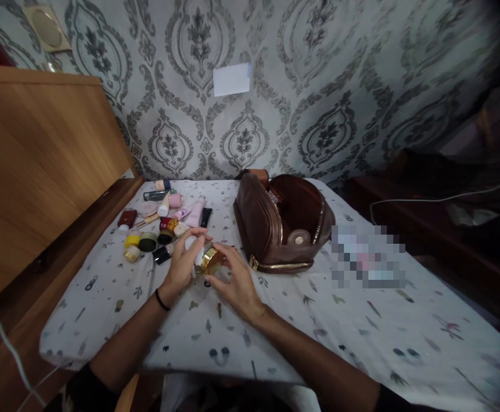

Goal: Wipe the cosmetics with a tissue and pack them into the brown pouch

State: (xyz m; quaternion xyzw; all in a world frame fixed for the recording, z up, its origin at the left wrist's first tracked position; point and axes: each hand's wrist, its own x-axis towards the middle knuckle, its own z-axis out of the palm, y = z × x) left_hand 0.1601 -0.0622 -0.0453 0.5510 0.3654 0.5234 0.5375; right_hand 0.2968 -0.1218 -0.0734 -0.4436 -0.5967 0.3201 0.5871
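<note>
- The left hand point(182, 265) is curling around the clear side of a jar point(212, 261), its fingers bending over a white piece point(193, 247); whether that piece is belonging to the jar, I cannot tell.
- The right hand point(239, 281) is holding the jar's gold end between thumb and fingers, the grip standing about as wide as that end.
- The jar is tilting between both hands, above the near-middle of the surface point(147, 329), left of the bag point(254, 223).
- The bag, brown, is standing with its zip undone and its top gaping.
- A black band point(161, 300) is circling the left wrist.
- Beyond the left hand, cosmetics are lying in a loose cluster: a yellow lid point(132, 241) is sitting beside a dark green pot point(147, 242), and a black-capped bottle point(162, 254) is lying near the left fingers.
- A pink tube point(195, 212) is lying just beside a black tube point(206, 217), farther back.
- A pixelated patch point(368, 257) is covering something right of the bag.
</note>
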